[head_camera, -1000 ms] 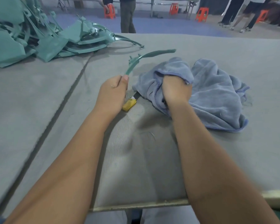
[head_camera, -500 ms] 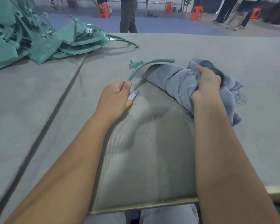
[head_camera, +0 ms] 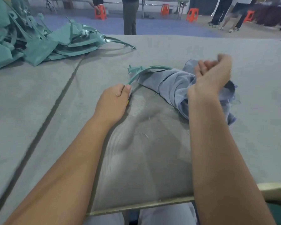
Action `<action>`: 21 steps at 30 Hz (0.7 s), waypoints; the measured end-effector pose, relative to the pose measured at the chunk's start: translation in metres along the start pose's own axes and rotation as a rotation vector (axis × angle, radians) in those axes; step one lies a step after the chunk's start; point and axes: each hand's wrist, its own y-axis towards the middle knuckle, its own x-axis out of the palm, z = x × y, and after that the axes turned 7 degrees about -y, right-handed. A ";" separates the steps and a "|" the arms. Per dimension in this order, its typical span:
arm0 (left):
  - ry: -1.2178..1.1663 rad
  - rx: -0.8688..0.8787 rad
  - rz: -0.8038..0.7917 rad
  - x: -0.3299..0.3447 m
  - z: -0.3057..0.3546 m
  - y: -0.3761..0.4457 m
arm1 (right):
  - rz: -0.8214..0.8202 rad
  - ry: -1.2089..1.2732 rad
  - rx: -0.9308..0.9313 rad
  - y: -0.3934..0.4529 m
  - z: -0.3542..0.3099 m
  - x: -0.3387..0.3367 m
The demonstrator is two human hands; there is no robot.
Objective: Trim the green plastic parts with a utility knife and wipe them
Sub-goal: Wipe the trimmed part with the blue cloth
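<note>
My left hand (head_camera: pixel 113 101) grips the near end of a thin curved green plastic strip (head_camera: pixel 150 69), which arcs up and to the right over the grey table (head_camera: pixel 258 111). A yellow sliver of the utility knife (head_camera: pixel 128 102) peeks out under that hand; the rest is hidden. The blue cloth (head_camera: pixel 173 88) lies bunched under the strip's far end. My right hand (head_camera: pixel 212 73) is raised just above the cloth, palm turned towards me and fingers loosely curled, with no cloth showing in them.
A heap of green plastic parts (head_camera: pixel 39 44) fills the table's far left. A dark seam (head_camera: pixel 55 103) runs diagonally across the felt. Thin shavings (head_camera: pixel 144 135) lie near me. People and orange stools (head_camera: pixel 101 12) stand beyond the far edge.
My right hand dragged the cloth to the right along the strip, then let go and lifted, palm turning up. The left hand kept its hold on the strip and now covers most of the knife.
</note>
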 end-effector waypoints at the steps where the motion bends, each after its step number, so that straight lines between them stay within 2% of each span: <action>1: 0.010 0.004 0.006 0.001 0.000 0.000 | -0.041 -0.070 0.000 -0.004 0.006 0.006; 5: 0.041 0.038 0.059 0.000 0.001 -0.001 | -0.268 -0.500 0.123 -0.032 0.046 0.021; 7: 0.028 0.067 0.085 0.000 0.001 -0.001 | -0.358 -0.637 0.174 -0.043 0.064 0.021; 12: 0.104 0.180 -0.009 0.001 0.006 -0.008 | -0.613 -0.652 0.198 -0.055 0.082 0.017; 17: 0.117 0.155 0.019 -0.001 0.008 -0.007 | -0.568 -0.553 0.336 -0.052 0.081 0.012; 19: -0.074 0.034 0.068 -0.008 0.006 -0.004 | -0.485 -0.487 0.348 -0.047 0.077 0.012; 21: -0.388 -0.133 0.068 -0.019 0.001 0.002 | -0.438 -0.457 0.301 -0.039 0.074 0.010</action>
